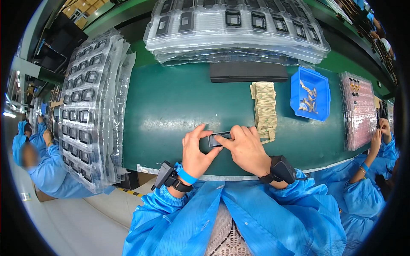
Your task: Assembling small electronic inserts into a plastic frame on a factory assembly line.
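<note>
A small black rectangular frame (211, 142) with a grey inner face lies low over the green work surface, between my two hands. My left hand (194, 150) grips its left end, thumb near the lower edge and fingers along the upper edge. My right hand (250, 150) comes from the right, closed on the other end, with its index finger pressed on the grey face. The right hand hides the frame's right part. Just beyond my right hand lies a fanned row of thin beige strips (265, 109), its near end close to my knuckles.
A blue bin (294, 98) with small curled pieces stands right of the strips. Behind them lies a flat black block (247, 73). Clear trays of black frames are stacked at the back (205, 38) and left (96, 106). A pinkish tray stack (358, 113) and co-worker's hands (380, 132) are at right.
</note>
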Demonstrator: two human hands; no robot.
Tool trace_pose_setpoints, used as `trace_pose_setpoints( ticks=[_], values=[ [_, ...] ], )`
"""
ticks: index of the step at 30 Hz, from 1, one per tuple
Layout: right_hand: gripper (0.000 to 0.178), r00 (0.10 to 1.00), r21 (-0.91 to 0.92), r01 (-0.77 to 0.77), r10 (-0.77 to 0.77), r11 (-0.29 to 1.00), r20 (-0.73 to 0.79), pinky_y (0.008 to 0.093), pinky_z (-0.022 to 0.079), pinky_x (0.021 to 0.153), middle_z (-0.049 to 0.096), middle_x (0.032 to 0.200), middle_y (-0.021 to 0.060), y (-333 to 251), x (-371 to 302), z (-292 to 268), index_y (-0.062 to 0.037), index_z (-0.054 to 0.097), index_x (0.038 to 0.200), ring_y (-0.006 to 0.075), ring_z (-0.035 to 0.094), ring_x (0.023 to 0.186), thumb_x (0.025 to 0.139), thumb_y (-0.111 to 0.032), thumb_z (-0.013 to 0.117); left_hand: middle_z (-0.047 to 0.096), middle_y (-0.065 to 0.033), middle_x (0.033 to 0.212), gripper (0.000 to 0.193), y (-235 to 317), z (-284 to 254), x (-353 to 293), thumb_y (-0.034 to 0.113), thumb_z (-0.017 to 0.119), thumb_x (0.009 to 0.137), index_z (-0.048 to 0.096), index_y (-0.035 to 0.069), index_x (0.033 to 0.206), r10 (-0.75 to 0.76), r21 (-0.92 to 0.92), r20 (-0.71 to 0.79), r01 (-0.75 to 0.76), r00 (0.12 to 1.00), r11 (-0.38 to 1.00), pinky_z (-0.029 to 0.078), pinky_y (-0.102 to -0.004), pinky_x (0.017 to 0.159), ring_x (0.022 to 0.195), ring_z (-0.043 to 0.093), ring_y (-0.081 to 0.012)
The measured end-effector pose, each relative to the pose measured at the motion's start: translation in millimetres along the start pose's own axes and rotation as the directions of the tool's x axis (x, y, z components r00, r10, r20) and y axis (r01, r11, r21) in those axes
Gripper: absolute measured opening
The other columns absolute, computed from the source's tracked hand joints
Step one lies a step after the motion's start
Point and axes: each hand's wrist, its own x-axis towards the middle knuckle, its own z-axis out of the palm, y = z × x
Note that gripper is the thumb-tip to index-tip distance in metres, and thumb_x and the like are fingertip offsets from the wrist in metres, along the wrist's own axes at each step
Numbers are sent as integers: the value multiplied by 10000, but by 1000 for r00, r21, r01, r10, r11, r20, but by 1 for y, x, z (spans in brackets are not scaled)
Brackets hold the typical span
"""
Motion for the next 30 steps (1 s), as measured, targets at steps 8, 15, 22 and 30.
trace_pose_setpoints(
  ticks=[8, 15, 22, 30],
  values=[
    [363, 1000, -19, 25, -25, 999, -10, 366, 296, 723, 447, 842, 50, 2, 7, -1, -234, 710, 1127, 224, 488, 840, 812, -98, 591, 693, -57, 1104, 785, 1, -6, 3, 118, 856, 637, 486, 66, 1327, -1, -17, 44, 2, 999, 1000, 398, -395, 951, 1080, 560, -268],
    [356, 999, -38, 19, -20, 999, -26, 364, 294, 771, 448, 854, 42, 7, 4, -7, -260, 736, 1084, 224, 484, 867, 815, -84, 582, 705, -77, 1095, 811, 3, -6, 1, 124, 878, 629, 457, 65, 1320, -24, 33, 45, 23, 999, 999, 437, -411, 983, 1134, 588, -310],
    [380, 994, -39, -111, 112, 993, 6, 367, 295, 805, 454, 862, 30, 23, -12, -19, -258, 746, 1064, 211, 481, 875, 807, -33, 578, 712, -83, 1080, 794, 3, -6, 1, 123, 880, 630, 467, 65, 1306, -17, 34, 49, 16, 999, 999, 440, -409, 982, 1136, 589, -311],
    [208, 977, 84, -71, 86, 994, -193, 372, 376, 736, 488, 850, 63, 13, 9, -22, -122, 729, 942, 242, 527, 830, 787, -57, 607, 715, -100, 1070, 790, 3, -9, 9, 118, 880, 632, 469, 67, 1303, 12, 38, 31, -13, 999, 999, 437, -407, 981, 1123, 598, -309]
  ],
)
